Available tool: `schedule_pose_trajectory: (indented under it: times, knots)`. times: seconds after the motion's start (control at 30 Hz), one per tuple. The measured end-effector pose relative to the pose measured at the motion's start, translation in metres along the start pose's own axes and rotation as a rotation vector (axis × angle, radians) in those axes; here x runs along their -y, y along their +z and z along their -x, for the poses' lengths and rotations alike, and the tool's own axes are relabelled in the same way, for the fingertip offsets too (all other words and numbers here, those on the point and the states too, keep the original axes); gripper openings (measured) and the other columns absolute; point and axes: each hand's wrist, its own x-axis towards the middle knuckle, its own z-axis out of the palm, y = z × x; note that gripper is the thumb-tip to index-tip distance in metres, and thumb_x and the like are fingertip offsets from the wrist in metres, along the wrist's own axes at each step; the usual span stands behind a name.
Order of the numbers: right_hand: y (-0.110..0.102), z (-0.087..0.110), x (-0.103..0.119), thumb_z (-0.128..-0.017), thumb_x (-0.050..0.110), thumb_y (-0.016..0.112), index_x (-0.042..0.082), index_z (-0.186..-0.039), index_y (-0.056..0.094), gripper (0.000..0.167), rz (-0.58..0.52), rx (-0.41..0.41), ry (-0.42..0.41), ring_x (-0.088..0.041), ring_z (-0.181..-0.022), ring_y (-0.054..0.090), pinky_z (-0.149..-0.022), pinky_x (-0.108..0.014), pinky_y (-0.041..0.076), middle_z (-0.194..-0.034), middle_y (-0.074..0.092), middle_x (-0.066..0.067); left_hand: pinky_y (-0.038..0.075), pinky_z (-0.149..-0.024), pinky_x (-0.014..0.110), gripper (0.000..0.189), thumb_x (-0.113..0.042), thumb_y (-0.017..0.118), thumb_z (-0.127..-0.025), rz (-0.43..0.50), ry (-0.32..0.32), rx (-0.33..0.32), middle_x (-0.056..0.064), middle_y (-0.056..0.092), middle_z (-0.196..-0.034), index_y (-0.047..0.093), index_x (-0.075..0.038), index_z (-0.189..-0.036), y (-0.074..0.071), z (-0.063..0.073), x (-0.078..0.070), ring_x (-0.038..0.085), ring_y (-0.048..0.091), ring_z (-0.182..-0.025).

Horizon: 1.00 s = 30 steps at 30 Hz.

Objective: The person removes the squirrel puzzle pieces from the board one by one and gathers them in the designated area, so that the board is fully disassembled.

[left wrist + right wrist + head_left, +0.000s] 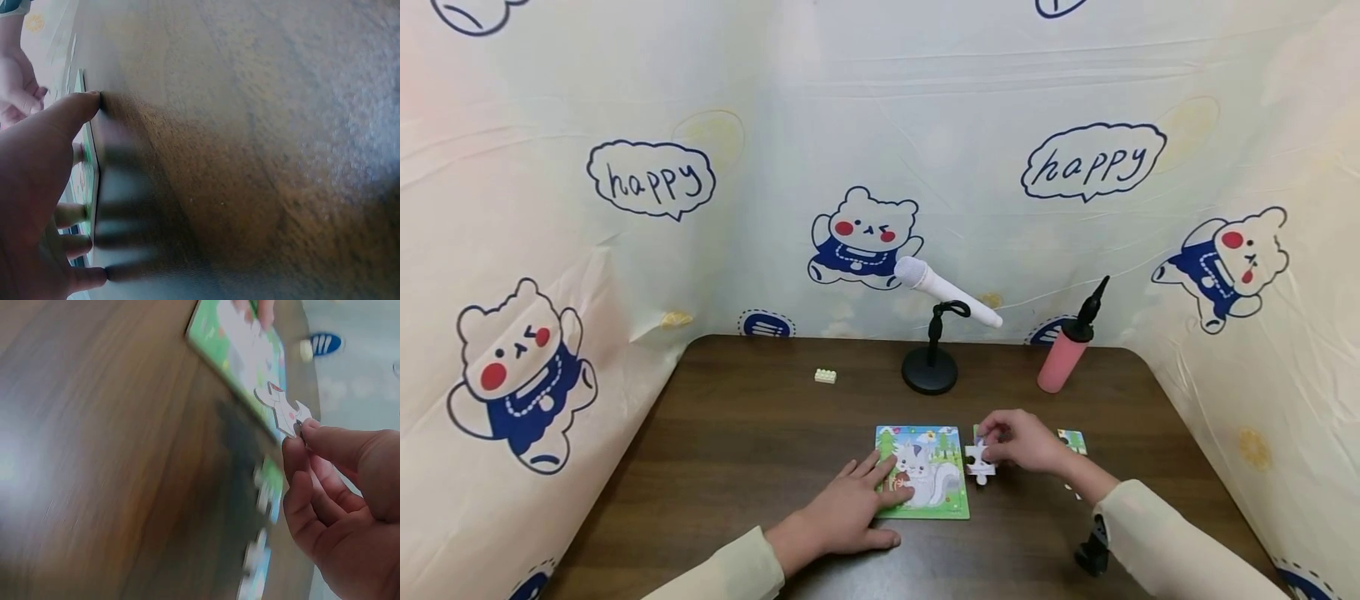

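Note:
A square jigsaw puzzle with a white squirrel on a green ground lies flat on the table. Spread over its left side, my left hand rests with fingers straight. In the left wrist view, the thumb reaches past the puzzle's edge to the tabletop. My right hand pinches a mostly white jigsaw piece between thumb and forefinger, just right of the puzzle and raised over the table. Below that hand in the right wrist view lie loose jigsaw pieces with green and blue print.
More of the loose pieces lie right of the right hand. A white microphone on a black stand and a pink hand pump stand at the back. A small cream toy brick sits back left. Printed cloth surrounds the table.

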Motion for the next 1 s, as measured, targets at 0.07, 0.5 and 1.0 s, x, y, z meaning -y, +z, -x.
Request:
schedule_pose_trajectory:
  times: [0.07, 0.5, 1.0]
  knots:
    - [-0.008, 0.009, -0.010, -0.091, 0.010, 0.078, 0.003, -0.108, 0.069, 0.021, 0.006, -0.010, -0.001, -0.023, -0.079, 0.061, -0.061, -0.032, 0.054, -0.090, 0.065, -0.008, 0.036, -0.111, 0.068, 0.064, -0.065, 0.057, -0.096, -0.003, -0.001, -0.004, 0.013, 0.029, -0.168, 0.045, -0.042, -0.154, 0.000, 0.001, 0.000, 0.043, 0.025, -0.154]
    - [-0.029, 0.054, -0.052, -0.090, 0.008, 0.077, 0.003, -0.106, 0.068, 0.019, 0.024, -0.034, 0.086, -0.017, -0.071, 0.059, -0.057, -0.031, 0.051, -0.086, 0.064, -0.006, 0.037, -0.110, 0.068, 0.064, -0.066, 0.057, -0.096, -0.007, 0.003, 0.006, 0.013, 0.029, -0.168, 0.045, -0.042, -0.154, -0.002, 0.000, -0.002, 0.043, 0.026, -0.154]
    - [-0.023, 0.056, -0.062, -0.086, 0.008, 0.082, 0.006, -0.101, 0.070, 0.020, 0.131, -0.085, 0.087, -0.016, -0.072, 0.056, -0.064, -0.028, 0.047, -0.080, 0.063, -0.001, 0.036, -0.111, 0.068, 0.064, -0.067, 0.056, -0.096, -0.002, -0.012, 0.012, 0.011, 0.028, -0.169, 0.044, -0.044, -0.154, 0.000, -0.001, -0.001, 0.042, 0.024, -0.155]
